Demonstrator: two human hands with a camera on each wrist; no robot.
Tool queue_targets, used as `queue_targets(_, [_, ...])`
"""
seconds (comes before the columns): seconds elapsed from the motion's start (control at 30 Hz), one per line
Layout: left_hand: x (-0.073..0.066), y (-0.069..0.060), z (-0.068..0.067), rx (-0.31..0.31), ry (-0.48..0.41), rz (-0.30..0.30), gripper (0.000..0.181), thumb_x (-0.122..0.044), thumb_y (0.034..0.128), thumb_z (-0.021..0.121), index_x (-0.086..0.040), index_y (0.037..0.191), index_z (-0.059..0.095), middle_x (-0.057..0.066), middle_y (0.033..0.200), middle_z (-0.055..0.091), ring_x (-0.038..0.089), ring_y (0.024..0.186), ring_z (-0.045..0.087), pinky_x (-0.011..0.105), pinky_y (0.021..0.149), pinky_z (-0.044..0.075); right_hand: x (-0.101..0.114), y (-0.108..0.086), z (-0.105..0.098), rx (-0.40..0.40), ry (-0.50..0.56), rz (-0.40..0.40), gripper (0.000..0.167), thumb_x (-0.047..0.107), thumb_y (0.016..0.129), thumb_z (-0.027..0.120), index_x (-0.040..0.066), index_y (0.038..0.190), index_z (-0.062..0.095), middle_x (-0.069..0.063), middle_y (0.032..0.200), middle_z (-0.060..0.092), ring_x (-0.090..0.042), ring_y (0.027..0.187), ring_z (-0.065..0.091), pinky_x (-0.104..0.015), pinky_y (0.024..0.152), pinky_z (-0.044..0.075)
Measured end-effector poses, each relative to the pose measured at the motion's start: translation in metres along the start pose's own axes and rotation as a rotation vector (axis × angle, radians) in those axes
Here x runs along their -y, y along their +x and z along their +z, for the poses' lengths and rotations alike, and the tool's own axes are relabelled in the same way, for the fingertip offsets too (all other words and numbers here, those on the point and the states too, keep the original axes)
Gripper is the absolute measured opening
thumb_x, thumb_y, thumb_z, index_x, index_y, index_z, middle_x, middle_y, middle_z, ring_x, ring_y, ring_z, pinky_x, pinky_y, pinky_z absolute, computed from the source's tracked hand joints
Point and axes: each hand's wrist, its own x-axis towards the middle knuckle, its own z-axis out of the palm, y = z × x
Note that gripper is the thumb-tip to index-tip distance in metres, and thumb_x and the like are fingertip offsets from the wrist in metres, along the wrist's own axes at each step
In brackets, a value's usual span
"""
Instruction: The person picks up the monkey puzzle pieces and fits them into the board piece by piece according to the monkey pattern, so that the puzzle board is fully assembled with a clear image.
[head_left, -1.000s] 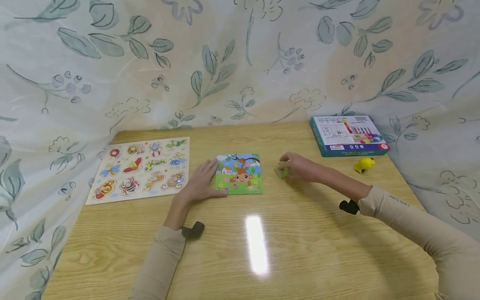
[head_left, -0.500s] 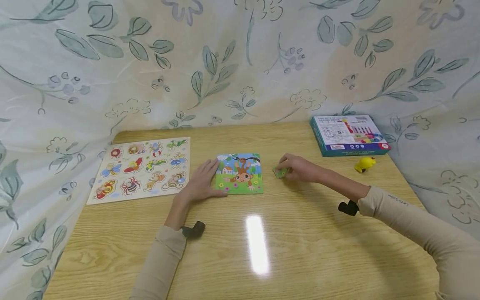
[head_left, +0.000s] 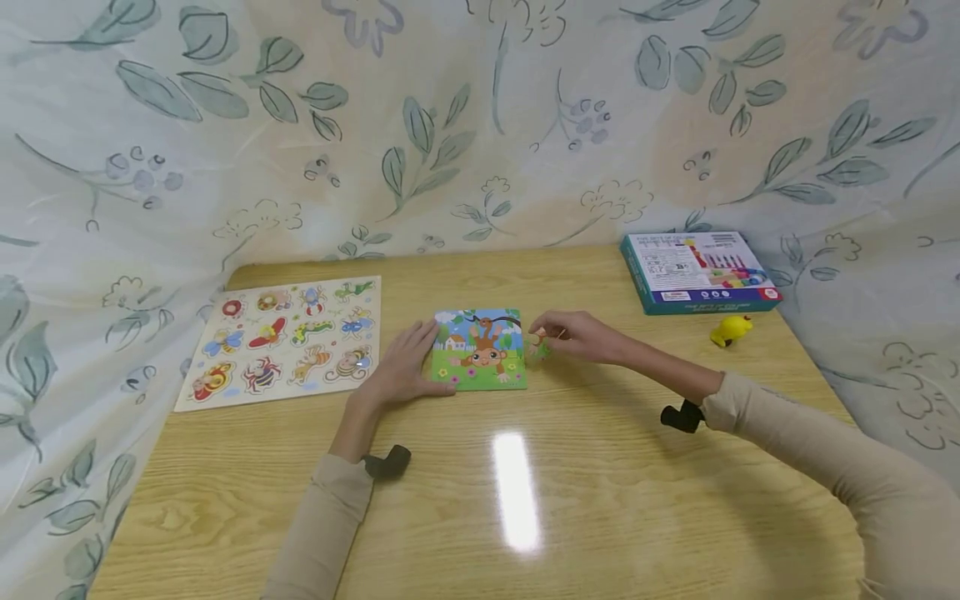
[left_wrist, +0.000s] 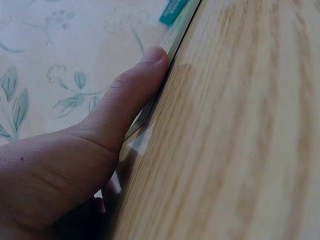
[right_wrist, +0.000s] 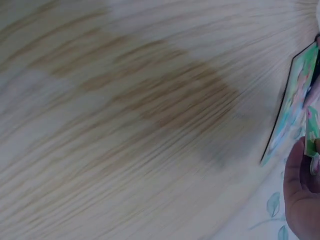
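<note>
In the head view a square monkey picture puzzle (head_left: 480, 354) lies flat on the wooden table. My left hand (head_left: 401, 371) rests against its left side, fingers extended along that edge and the thumb at the lower left corner. The left wrist view shows the straight thumb (left_wrist: 135, 82) against the board's edge. Just right of the puzzle, my right hand (head_left: 573, 336) pinches a small green puzzle piece (head_left: 537, 346), partly covered by the fingers. That piece (right_wrist: 312, 127) also appears at the right edge of the right wrist view, close to the puzzle (right_wrist: 292, 100).
Left of the puzzle lies a wooden insect peg board (head_left: 285, 340). A flat blue and white box (head_left: 701, 273) is at the back right, with a yellow toy chick (head_left: 730, 330) in front of it. A leaf-patterned cloth (head_left: 480, 125) hangs behind the table.
My right hand has moved left with the puzzle piece, from a gap away to right beside the monkey puzzle. The piece has turned in the fingers. My left hand has stayed put.
</note>
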Motion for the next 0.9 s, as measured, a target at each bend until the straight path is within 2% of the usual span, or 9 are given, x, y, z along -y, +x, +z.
queue_targets(0.13, [-0.001,-0.001,0.0,-0.002,-0.007,-0.006,0.114,-0.063,0.076,0.071,-0.007,0.156,0.011,0.009,0.165,0.008,0.035,0.152,0.005,0.053,0.125,0.007,0.007,0.007,0.008,0.093,0.052,-0.032,0.029,0.009,0.1,0.051,0.003,0.127,0.061,-0.01,0.104,0.068,-0.016,0.08,0.058,-0.026,0.07,0.052])
queue_targets(0.23, [-0.001,-0.001,0.0,0.0,-0.006,-0.007,0.115,-0.064,0.0761,0.07,-0.007,0.156,0.011,0.009,0.165,0.007,0.035,0.152,0.004,0.053,0.125,0.007,0.013,0.013,0.015,0.152,0.102,-0.046,0.032,0.011,0.101,0.05,-0.001,0.13,0.055,-0.012,0.102,0.067,-0.018,0.074,0.054,-0.025,0.063,0.047])
queue_targets(0.3, [-0.001,-0.001,0.0,-0.002,-0.003,-0.005,0.115,-0.064,0.076,0.07,-0.007,0.156,0.011,0.01,0.165,0.008,0.035,0.152,0.005,0.053,0.124,0.007,0.016,0.019,0.019,0.177,0.134,-0.047,0.032,0.011,0.101,0.051,-0.004,0.129,0.051,-0.014,0.098,0.064,-0.019,0.074,0.055,-0.024,0.063,0.047])
queue_targets(0.43, [-0.001,0.0,0.001,-0.001,0.009,0.007,0.115,-0.064,0.0763,0.07,-0.006,0.156,0.011,0.01,0.165,0.008,0.036,0.152,0.006,0.054,0.124,0.008,0.017,0.027,0.025,0.202,0.152,-0.035,0.024,0.01,0.099,0.053,-0.002,0.12,0.049,-0.013,0.1,0.06,-0.018,0.082,0.057,-0.026,0.07,0.05])
queue_targets(0.53, [0.0,0.001,0.001,0.004,0.015,0.01,0.114,-0.065,0.0767,0.069,-0.007,0.156,0.011,0.009,0.165,0.008,0.035,0.152,0.005,0.054,0.124,0.008,0.016,0.032,0.027,0.205,0.097,-0.046,0.021,0.01,0.099,0.055,0.0,0.116,0.056,-0.011,0.104,0.062,-0.014,0.086,0.057,-0.026,0.075,0.051])
queue_targets(0.7, [0.0,0.001,0.0,0.005,0.005,-0.001,0.114,-0.065,0.0763,0.069,-0.007,0.156,0.012,0.009,0.165,0.008,0.034,0.152,0.005,0.053,0.124,0.008,0.014,0.039,0.031,0.193,0.017,-0.095,0.019,0.01,0.098,0.055,0.002,0.111,0.066,-0.012,0.107,0.066,-0.016,0.089,0.063,-0.026,0.077,0.054])
queue_targets(0.8, [-0.001,0.001,-0.001,0.008,0.005,-0.008,0.114,-0.065,0.0767,0.069,-0.007,0.156,0.012,0.009,0.165,0.008,0.034,0.153,0.004,0.053,0.125,0.007,0.015,0.043,0.035,0.169,-0.027,-0.106,0.016,0.009,0.097,0.057,0.001,0.106,0.068,-0.013,0.106,0.065,-0.019,0.09,0.064,-0.027,0.078,0.056])
queue_targets(0.9, [0.0,0.0,0.0,0.015,0.014,-0.016,0.114,-0.065,0.077,0.069,-0.007,0.156,0.011,0.008,0.166,0.007,0.033,0.153,0.004,0.052,0.125,0.007,0.017,0.047,0.038,0.144,-0.089,-0.101,0.012,0.009,0.095,0.06,0.001,0.101,0.067,-0.013,0.101,0.064,-0.019,0.085,0.062,-0.025,0.074,0.054])
